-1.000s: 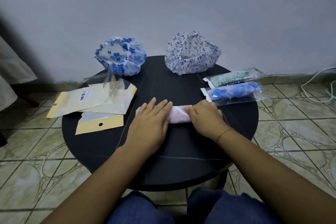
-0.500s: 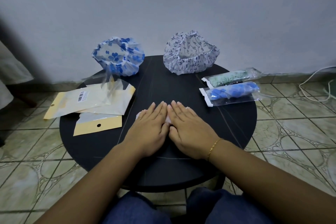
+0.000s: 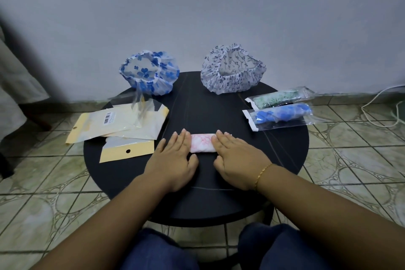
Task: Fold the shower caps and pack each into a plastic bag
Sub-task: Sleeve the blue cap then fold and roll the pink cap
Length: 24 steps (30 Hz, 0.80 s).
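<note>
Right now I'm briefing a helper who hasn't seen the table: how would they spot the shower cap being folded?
Find the round black table by the wall. At its front middle, the left hand and right hand lie flat on the ends of a narrow folded strip. That is the pink-patterned shower cap, the only pink one, flattened and unbagged, unlike the puffed caps behind and the bagged rolls to the right.

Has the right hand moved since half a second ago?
Yes. The right hand slid rightward, toward the bagged blue cap, uncovering the pink folded cap.
</note>
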Motion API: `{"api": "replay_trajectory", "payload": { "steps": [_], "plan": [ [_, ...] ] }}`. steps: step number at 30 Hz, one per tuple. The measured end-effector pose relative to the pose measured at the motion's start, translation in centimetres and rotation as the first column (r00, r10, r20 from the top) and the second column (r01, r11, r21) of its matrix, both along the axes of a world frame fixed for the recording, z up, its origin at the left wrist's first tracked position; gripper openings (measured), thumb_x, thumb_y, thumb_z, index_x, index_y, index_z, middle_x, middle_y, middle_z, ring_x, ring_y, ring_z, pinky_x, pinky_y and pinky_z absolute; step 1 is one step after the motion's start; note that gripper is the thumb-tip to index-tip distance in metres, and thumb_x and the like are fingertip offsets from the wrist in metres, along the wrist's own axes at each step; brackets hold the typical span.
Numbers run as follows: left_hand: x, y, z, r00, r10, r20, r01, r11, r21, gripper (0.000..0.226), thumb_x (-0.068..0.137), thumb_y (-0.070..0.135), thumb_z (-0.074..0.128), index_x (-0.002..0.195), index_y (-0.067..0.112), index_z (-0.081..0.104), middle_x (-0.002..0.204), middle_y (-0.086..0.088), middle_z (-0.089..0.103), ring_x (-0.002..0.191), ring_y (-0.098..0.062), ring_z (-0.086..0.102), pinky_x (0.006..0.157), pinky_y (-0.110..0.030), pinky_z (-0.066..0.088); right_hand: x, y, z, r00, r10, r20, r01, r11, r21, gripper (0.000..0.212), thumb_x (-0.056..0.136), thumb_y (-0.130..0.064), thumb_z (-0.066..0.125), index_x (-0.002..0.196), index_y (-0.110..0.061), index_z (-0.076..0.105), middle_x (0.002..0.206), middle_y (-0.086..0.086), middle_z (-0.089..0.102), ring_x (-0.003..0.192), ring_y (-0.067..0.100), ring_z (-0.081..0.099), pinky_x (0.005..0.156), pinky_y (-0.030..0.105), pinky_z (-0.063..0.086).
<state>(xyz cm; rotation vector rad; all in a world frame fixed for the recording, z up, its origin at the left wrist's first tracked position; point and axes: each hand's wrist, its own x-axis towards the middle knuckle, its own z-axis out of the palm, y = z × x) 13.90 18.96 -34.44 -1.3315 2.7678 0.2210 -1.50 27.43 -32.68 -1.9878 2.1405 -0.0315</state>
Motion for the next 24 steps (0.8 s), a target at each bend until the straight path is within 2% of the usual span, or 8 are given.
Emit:
{"api": "replay_trajectory", "payload": {
  "steps": [5, 11, 14, 18, 22, 24],
  "plan": [
    [-1.4, 0.3, 0.6, 0.994, 0.112, -0.007, -0.111, 0.994, 0.019, 0.062, 0.098, 0.05, 0.008, 0.15, 0.019, -0.003, 0.159, 0.005, -0.006, 0.144, -0.014, -0.013, 0.114, -0.041, -0.014, 1.8, -0.3, 0.4, 0.991, -0.085, -0.104, 0.09, 0.995, 0.039, 0.06, 0.097, -0.032, 0.021, 0.149, -0.009, 0.003, 0.158, 0.01, 0.001, 0.145, 0.022, 0.006, 0.118, 0.035, 0.009],
    [-2.1, 0.3, 0.7, 0.979, 0.198, -0.056, -0.194, 0.978, 0.073, 0.062, 0.096, 0.055, 0.011, 0.151, 0.026, 0.002, 0.159, 0.005, -0.005, 0.144, -0.021, -0.016, 0.112, -0.051, -0.016, 3.6, 0.6, 0.8, 0.964, -0.151, -0.217, 0.154, 0.988, -0.005, 0.06, 0.096, -0.032, 0.025, 0.148, -0.006, 0.01, 0.154, 0.021, 0.015, 0.132, 0.032, 0.03, 0.105, 0.037, 0.026],
    [-1.9, 0.1, 1.0, 0.977, 0.206, -0.056, -0.198, 0.973, 0.12, 0.063, 0.095, 0.057, 0.013, 0.15, 0.03, 0.003, 0.159, 0.01, -0.004, 0.144, -0.022, -0.016, 0.11, -0.052, -0.017, 3.3, 1.4, 0.5, 0.97, -0.158, -0.183, 0.158, 0.987, -0.015, 0.06, 0.096, -0.033, 0.024, 0.149, -0.009, 0.009, 0.156, 0.017, 0.013, 0.134, 0.029, 0.028, 0.108, 0.037, 0.022],
    [-1.8, 0.2, 0.8, 0.972, 0.226, -0.059, -0.219, 0.97, 0.109, 0.07, 0.092, 0.062, 0.013, 0.151, 0.026, 0.002, 0.158, 0.011, -0.002, 0.144, -0.021, -0.014, 0.111, -0.051, -0.017, 2.7, 2.3, -0.2, 0.982, -0.158, -0.101, 0.157, 0.988, -0.018, 0.06, 0.097, -0.031, 0.023, 0.149, -0.009, 0.005, 0.158, 0.013, 0.005, 0.144, 0.022, 0.012, 0.116, 0.033, 0.007],
    [-1.9, 0.6, 0.5, 0.969, 0.24, -0.065, -0.236, 0.97, 0.064, 0.075, 0.091, 0.063, 0.011, 0.151, 0.019, -0.002, 0.159, 0.006, -0.005, 0.144, -0.019, -0.017, 0.111, -0.048, -0.018, 2.2, 2.7, -0.3, 0.989, -0.145, -0.038, 0.145, 0.989, -0.004, 0.059, 0.097, -0.028, 0.022, 0.149, -0.01, 0.001, 0.158, 0.009, 0.0, 0.145, 0.017, 0.003, 0.117, 0.032, 0.0],
    [-1.9, 0.8, 0.3, 0.968, 0.226, -0.104, -0.231, 0.972, -0.04, 0.075, 0.093, 0.06, 0.012, 0.15, 0.014, -0.006, 0.159, 0.0, -0.008, 0.143, -0.018, -0.019, 0.112, -0.044, -0.018, 2.1, 2.8, -0.5, 0.99, -0.134, -0.036, 0.134, 0.991, -0.016, 0.06, 0.097, -0.029, 0.024, 0.15, -0.011, 0.001, 0.158, 0.008, -0.001, 0.145, 0.017, 0.003, 0.117, 0.032, 0.0]
  ]
}}
